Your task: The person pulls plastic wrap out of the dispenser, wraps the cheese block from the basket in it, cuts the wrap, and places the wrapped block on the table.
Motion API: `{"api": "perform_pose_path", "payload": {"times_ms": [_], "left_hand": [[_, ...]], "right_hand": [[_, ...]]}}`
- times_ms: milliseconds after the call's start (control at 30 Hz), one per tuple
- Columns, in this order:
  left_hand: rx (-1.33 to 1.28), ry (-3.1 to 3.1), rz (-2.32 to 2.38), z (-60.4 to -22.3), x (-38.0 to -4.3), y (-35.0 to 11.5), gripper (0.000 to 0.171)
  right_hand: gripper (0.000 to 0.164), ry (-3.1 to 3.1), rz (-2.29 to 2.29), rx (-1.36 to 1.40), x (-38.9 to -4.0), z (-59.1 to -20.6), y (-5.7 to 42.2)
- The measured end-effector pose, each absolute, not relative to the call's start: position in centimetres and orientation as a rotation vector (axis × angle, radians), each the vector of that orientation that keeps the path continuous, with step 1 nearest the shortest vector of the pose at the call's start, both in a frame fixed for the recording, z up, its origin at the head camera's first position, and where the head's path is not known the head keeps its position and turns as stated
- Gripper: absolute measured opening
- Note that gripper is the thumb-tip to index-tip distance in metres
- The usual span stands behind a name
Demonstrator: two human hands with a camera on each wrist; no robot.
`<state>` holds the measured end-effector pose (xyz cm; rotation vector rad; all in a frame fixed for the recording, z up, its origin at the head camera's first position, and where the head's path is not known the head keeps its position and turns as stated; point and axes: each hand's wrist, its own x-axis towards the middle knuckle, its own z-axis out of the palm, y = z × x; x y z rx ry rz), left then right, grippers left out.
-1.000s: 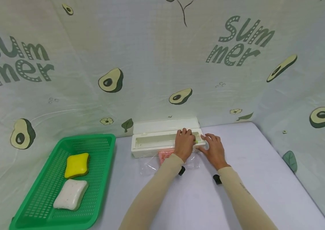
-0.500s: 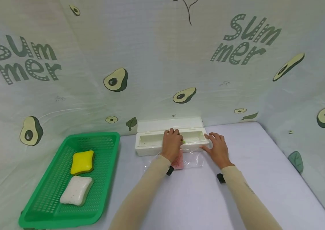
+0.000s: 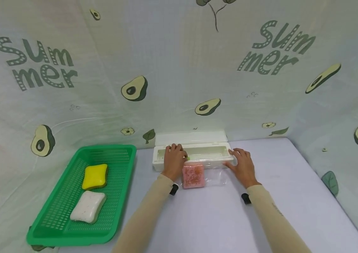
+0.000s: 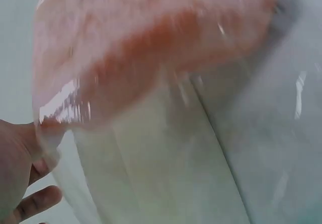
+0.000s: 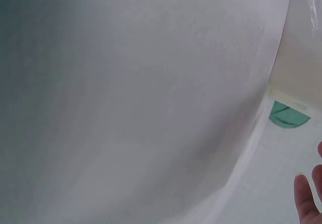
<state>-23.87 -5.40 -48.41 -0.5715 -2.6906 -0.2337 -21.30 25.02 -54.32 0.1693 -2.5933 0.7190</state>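
Observation:
A long white cling film dispenser box (image 3: 209, 163) stands at the back of the table, its lid (image 3: 195, 136) raised behind it. My left hand (image 3: 174, 162) is over the box's left part, its fingers curled and pinching a small green slide cutter (image 3: 188, 158) at the front edge. With thumb and fingers, my right hand (image 3: 242, 167) grips the box's right end. Clear film (image 3: 216, 178) spreads from the box front over a square pink sponge-like block (image 3: 193, 177). The left wrist view has the pink block (image 4: 151, 38) close up beneath shiny film.
On the left, a green plastic basket (image 3: 122, 196) holds a yellow block (image 3: 95, 176) and a white block (image 3: 88, 206). A printed cloth wall (image 3: 172, 70) rises right behind the box. Pale cloth covers the table (image 3: 210, 218).
My left hand has slid leftward along the box with the green slide cutter, uncovering the pink block. The right hand keeps its hold on the right end. The head view has shifted slightly.

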Motion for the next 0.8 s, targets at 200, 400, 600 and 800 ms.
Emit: {"api": "perform_pose_path", "payload": {"times_ms": [200,400,600,800], "left_hand": [[-0.506,-2.680,-0.329,-48.1,-23.6,-9.5,0.009],[-0.439,-2.660,-0.285,-48.6,-23.5,-12.3,0.008],[-0.367,-2.607,-0.324,-49.0,-23.1,-14.1,0.007],[-0.263,-2.724,-0.287,-48.3,-22.6,-15.1,0.007]], "right_hand": [[0.070,-2.586,0.742,0.152,-21.3,-54.2,25.9],[0.069,-2.595,0.747,0.158,-21.2,-54.4,26.1],[0.070,-2.570,0.756,0.173,-21.1,-54.5,25.6],[0.070,-2.561,0.761,0.212,-21.3,-54.7,24.8]]}}
